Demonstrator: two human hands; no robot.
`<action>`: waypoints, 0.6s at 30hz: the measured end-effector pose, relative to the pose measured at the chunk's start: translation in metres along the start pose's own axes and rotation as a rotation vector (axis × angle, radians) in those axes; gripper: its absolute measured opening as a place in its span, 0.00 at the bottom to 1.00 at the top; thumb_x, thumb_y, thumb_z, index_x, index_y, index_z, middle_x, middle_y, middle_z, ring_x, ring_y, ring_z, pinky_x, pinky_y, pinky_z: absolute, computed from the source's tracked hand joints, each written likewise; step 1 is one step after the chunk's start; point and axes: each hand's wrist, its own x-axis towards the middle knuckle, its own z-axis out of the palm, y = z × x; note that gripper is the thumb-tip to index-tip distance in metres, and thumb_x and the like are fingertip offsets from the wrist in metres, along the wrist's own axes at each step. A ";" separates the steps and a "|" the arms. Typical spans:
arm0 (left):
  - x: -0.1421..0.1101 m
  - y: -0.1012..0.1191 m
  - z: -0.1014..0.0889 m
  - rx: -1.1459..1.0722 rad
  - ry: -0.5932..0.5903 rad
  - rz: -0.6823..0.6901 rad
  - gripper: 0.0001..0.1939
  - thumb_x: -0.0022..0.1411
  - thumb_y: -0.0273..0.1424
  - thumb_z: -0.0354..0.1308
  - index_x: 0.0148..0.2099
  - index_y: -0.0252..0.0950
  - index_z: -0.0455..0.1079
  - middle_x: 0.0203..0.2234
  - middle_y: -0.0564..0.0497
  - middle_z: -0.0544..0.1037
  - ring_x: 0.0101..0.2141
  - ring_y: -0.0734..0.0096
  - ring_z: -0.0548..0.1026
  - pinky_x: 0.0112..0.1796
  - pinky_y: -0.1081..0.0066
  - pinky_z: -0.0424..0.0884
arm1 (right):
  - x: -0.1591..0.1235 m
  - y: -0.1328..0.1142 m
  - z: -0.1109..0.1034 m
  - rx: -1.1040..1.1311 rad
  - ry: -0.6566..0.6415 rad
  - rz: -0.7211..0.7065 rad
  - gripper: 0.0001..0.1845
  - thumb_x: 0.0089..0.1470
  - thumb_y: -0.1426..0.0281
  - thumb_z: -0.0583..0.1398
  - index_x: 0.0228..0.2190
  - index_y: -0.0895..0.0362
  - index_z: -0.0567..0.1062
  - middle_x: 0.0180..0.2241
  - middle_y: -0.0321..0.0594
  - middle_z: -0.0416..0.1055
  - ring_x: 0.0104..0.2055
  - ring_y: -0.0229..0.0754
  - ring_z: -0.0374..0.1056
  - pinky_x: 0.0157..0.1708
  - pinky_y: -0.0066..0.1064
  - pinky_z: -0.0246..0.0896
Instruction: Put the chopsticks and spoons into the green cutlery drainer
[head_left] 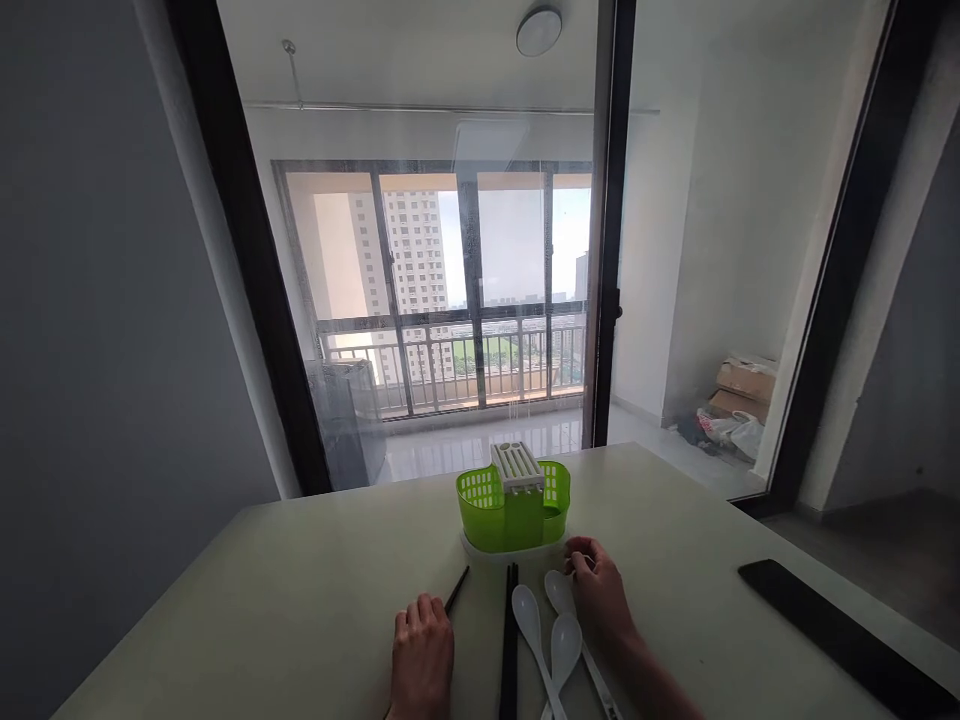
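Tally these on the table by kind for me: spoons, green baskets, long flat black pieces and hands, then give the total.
White spoons: 3
Green basket: 1
Long flat black piece: 1
Hands: 2, the left hand and the right hand
Total: 7
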 end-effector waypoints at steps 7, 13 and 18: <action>0.001 -0.002 0.003 0.055 0.062 0.024 0.28 0.66 0.11 0.38 0.48 0.29 0.79 0.42 0.37 0.82 0.44 0.57 0.81 0.44 0.63 0.75 | 0.003 0.001 0.001 -0.038 0.006 -0.048 0.13 0.51 0.61 0.56 0.34 0.54 0.76 0.27 0.39 0.78 0.28 0.45 0.73 0.28 0.32 0.66; 0.006 -0.016 -0.006 -0.065 0.078 -0.003 0.25 0.64 0.10 0.43 0.44 0.33 0.78 0.37 0.42 0.84 0.40 0.57 0.84 0.35 0.69 0.76 | 0.003 -0.010 -0.003 -0.081 -0.033 -0.153 0.11 0.54 0.63 0.54 0.35 0.53 0.74 0.29 0.41 0.77 0.29 0.47 0.74 0.30 0.35 0.68; 0.008 -0.026 -0.016 -0.521 0.266 0.087 0.13 0.73 0.27 0.48 0.47 0.37 0.74 0.32 0.47 0.85 0.31 0.58 0.85 0.31 0.67 0.77 | -0.001 -0.047 -0.005 -0.133 -0.132 -0.314 0.09 0.59 0.62 0.54 0.36 0.52 0.71 0.34 0.42 0.77 0.31 0.46 0.73 0.34 0.37 0.67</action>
